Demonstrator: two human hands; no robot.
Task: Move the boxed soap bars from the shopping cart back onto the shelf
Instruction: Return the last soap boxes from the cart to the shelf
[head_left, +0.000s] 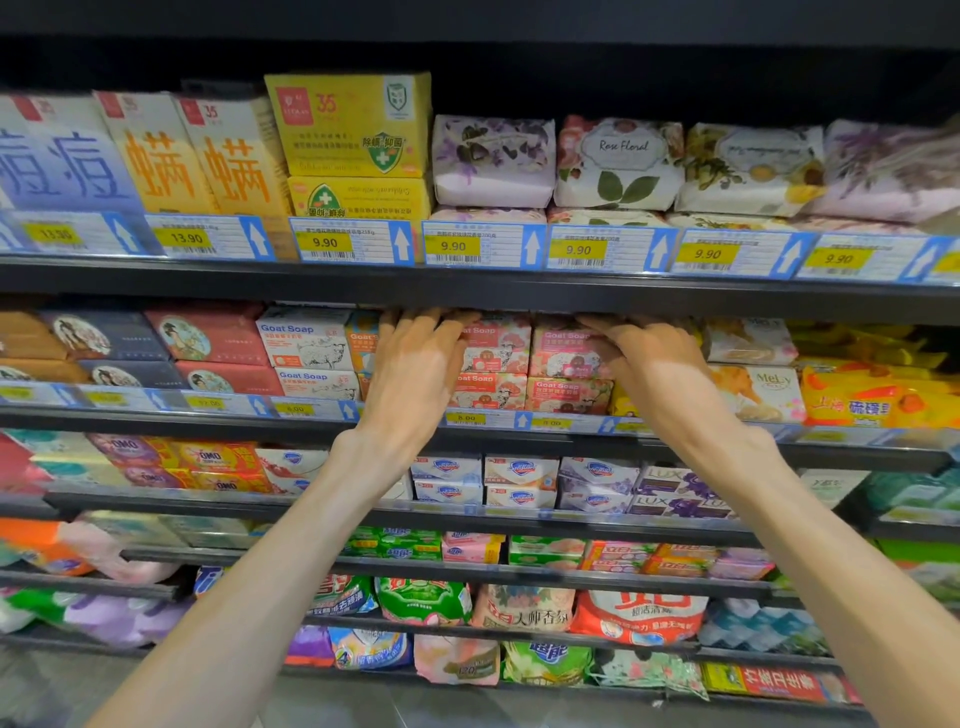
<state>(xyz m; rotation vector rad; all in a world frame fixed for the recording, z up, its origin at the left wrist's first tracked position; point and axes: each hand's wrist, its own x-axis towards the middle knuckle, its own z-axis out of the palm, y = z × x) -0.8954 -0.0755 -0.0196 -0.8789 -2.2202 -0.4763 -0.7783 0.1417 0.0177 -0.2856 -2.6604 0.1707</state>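
**Goat Soap boxes at second shelf, both hands in**

Goat Soap boxes (524, 358) sat on the second shelf (467, 291) from the top, stacked two high behind the price-tag rail. Pink floral and red-patterned cartons were in the middle, white-and-blue ones (306, 343) just to the left. Shopping cart not in view.

Left hand (415, 364) reached in with its fingers (431, 317) laid fairly straight over the top front of the red-patterned stack, tips near the underside of the shelf above. Whether they clasped a carton or only pressed on it could not be told. Right hand (644, 345) lay across the top of the pink floral stack, fingers extended leftward and flat on the upper box, pressing rather than gripping, as far as it showed.

Judged step: seating or squaring returned boxes in their row.

Risks from here:
- Little clearance under the upper shelf; knuckles or a tilted carton could catch on its edge.
- Pushing too hard on the top row could slide it back off the lower row.
- Neighbouring yellow-orange box (363, 338) stood touching the left hand; a sideways nudge could skew it.
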